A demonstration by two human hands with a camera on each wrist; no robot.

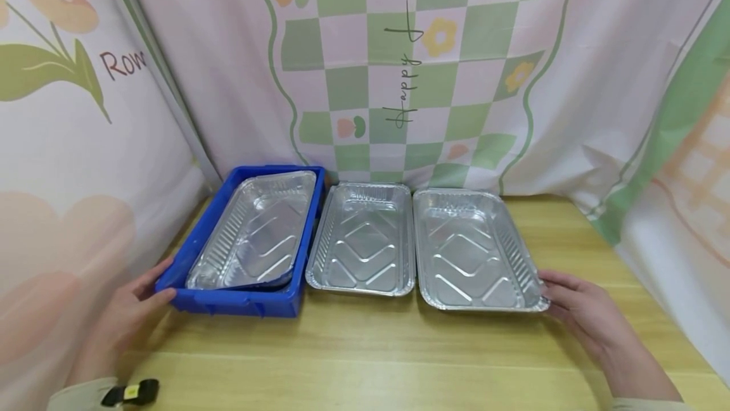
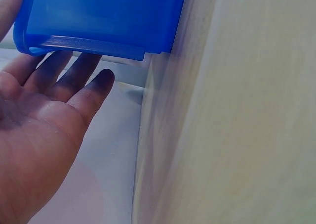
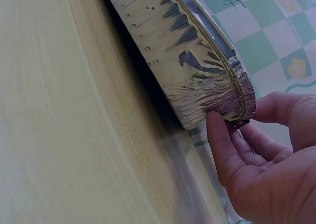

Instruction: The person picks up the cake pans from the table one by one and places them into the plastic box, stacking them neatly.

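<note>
On the left stands a blue plastic bin with a foil tray lying tilted inside it. My left hand grips the bin's near left corner; in the left wrist view its fingers reach under the rim and the thumb is on the other side. A middle foil tray sits on the table beside the bin. To its right is another foil tray, whose near right corner my right hand pinches. The right wrist view shows the thumb and fingers on either side of its crinkled rim.
The wooden table extends in front of the trays. Printed curtains hang behind and at both sides, with the back curtain close to the trays' far edges. A black strap is on the left sleeve.
</note>
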